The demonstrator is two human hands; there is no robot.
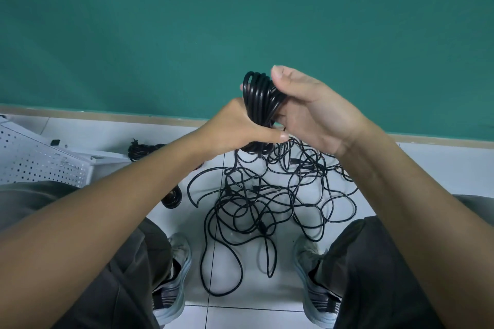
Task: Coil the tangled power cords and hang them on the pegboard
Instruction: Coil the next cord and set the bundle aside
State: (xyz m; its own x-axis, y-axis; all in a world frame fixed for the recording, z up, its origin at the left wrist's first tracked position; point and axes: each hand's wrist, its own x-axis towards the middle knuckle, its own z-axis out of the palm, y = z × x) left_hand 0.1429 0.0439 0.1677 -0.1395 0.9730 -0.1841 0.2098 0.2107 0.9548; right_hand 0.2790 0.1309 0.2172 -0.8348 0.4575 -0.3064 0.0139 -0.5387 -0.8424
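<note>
Fingers (287, 117) clutch coiled cord (258, 96) above white tiled floor (427, 165), green wall (240, 21).

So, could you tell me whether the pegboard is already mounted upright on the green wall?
No, the pegboard lies on the tiled floor at the left, below the green wall.

**Cord pile vs pegboard**

Black coil (258, 104) was held upright in both hands, its strands bunched tight. The tangled cords (270, 200) sprawled in loose loops over the white tile below. White pegboard (34, 160) lay flat at left.
</note>
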